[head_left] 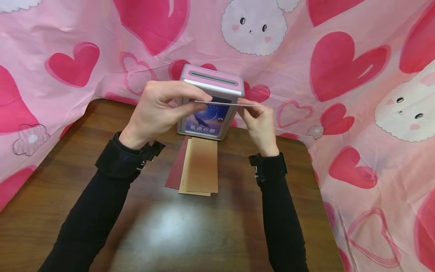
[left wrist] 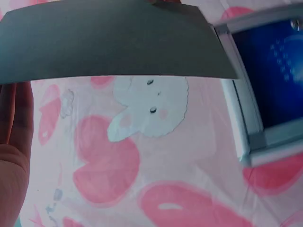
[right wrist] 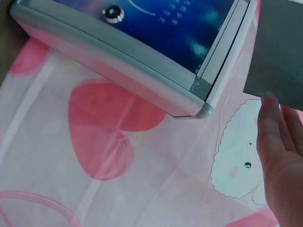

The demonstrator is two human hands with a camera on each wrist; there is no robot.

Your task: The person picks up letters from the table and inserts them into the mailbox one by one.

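Observation:
A thin stiff card point(head_left: 224, 103) is held level, seen almost edge-on in the head view. My left hand point(head_left: 154, 109) pinches its left end between thumb and fingers, while my right hand point(head_left: 259, 126) pinches the right end. From the left wrist, the card point(left wrist: 113, 42) shows a dark grey underside. Behind it stands a pink and silver upright box point(head_left: 214, 88) with a long slot point(head_left: 213, 78) in its top and a blue picture on its front. The card is in front of the box, slightly below the slot in the head view.
Tan cards point(head_left: 204, 166) lie overlapping on the wooden table point(head_left: 170, 230) in front of the box, with a dark red card point(head_left: 176, 170) fanned out at their left. A pink cloth point(head_left: 289, 71) with hearts and white animal faces hangs behind and beside the table.

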